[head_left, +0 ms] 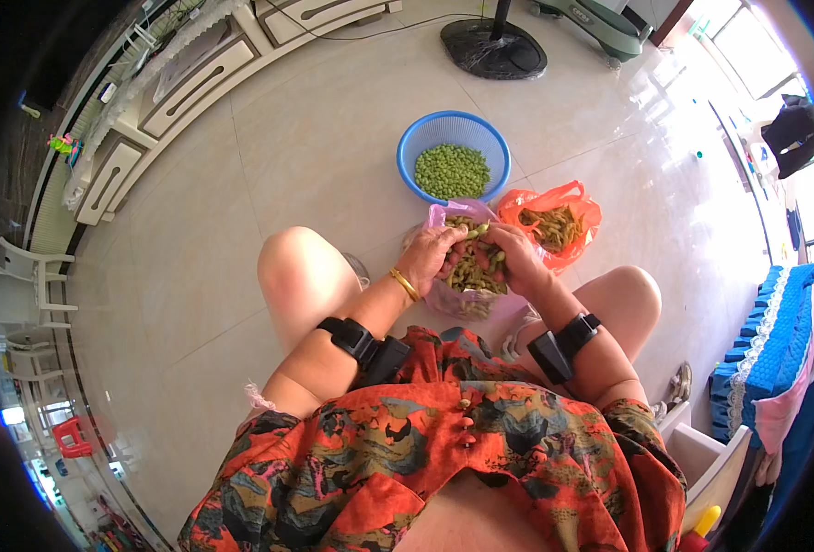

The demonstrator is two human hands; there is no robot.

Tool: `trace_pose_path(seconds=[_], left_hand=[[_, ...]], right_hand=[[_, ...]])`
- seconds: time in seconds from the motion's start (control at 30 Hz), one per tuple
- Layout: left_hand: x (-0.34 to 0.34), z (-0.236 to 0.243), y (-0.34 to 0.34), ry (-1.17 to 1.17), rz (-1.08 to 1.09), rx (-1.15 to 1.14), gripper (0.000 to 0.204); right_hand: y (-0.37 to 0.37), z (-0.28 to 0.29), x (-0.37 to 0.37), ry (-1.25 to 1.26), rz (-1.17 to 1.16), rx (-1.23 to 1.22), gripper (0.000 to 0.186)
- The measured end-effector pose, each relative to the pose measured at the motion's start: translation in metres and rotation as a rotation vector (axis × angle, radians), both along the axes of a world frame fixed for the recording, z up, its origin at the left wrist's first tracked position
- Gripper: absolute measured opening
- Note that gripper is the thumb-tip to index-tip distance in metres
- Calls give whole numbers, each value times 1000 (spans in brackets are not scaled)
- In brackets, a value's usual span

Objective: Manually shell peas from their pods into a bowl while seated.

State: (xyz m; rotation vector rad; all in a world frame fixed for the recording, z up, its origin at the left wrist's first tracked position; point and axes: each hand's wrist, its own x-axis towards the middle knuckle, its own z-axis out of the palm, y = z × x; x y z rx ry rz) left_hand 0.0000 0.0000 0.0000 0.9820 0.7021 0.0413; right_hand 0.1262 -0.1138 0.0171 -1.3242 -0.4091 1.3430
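My left hand (pixel 430 258) and my right hand (pixel 517 253) are closed together on a green bean pod (pixel 476 230) over a pink plastic bag (pixel 448 304) of pods (pixel 476 276). Just beyond them stands a blue mesh basin (pixel 407 156) holding shelled green beans (pixel 448 166). To the right of my hands lies an orange plastic bag (pixel 582 212) with yellowish-brown pods or husks (pixel 554 230).
Tiled floor (pixel 177 276) surrounds my bent knees. A white cabinet (pixel 186 92) curves along the upper left, and a black stand base (pixel 494 51) sits at the top. A blue quilted cover (pixel 775 340) is at the right, white chairs (pixel 34 276) at the left.
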Motion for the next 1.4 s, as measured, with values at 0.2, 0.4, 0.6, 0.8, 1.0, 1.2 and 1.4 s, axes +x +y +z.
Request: trace_pose_path(seconds=[0.2,0.4,0.6,0.8,1.0,1.2,1.4], left_hand=[[-7,-2,-2,-26,-23,0,26],[-5,-4,-5,-47,-9,-67,25],[-6,-16,-6,-119,5,-445,27],[3,-3,-12,-138,-54,-37,29],[4,-20,-9,-228,-57,600,31],[7,-28,-16,-121,61,899,41],[6,-23,-20,-122,151,325,33]], right_hand=[[2,-1,-8,87,-45,-35,20],[1,-21,-6,71,-95,22,20],[3,-4,-16,42,-173,-21,17],[1,-12,-3,37,-159,-56,16],[4,3,-8,48,-101,-104,16],[5,-18,-9,34,-129,-25,15],[5,-19,-8,74,-134,-45,14]])
